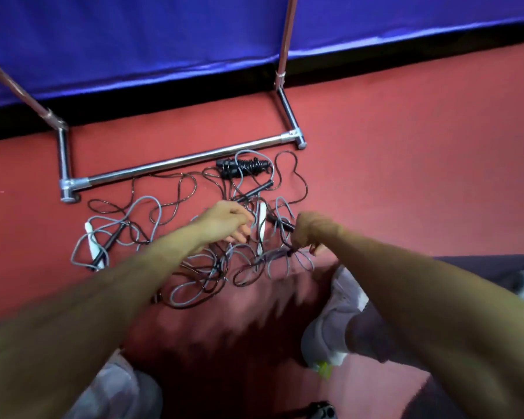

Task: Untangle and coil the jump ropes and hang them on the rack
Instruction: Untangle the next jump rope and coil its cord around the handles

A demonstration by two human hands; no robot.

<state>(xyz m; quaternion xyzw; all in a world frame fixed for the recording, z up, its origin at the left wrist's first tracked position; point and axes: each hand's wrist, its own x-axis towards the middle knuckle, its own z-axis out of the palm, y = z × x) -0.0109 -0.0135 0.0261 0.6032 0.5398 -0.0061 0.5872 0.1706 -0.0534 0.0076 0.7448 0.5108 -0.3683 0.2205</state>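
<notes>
A tangle of jump ropes [194, 267], grey and dark cords mixed, lies on the red floor in front of the rack. White handles [92, 243] and black handles [256, 190] stick out of the heap. A coiled black rope [248, 167] lies by the rack's base bar. My right hand [313, 232] grips a black handle [282, 224] with dark cord hanging from the fist. My left hand [224, 220] hovers over the middle of the tangle beside a white handle [262, 222], fingers loosely bent and holding nothing I can see.
The chrome rack's base bar [179, 161] lies across the floor, with uprights rising at left [15, 86] and right [286, 40]. A blue padded barrier [164, 34] stands behind it. My white shoes [333, 319] are at the bottom of the view.
</notes>
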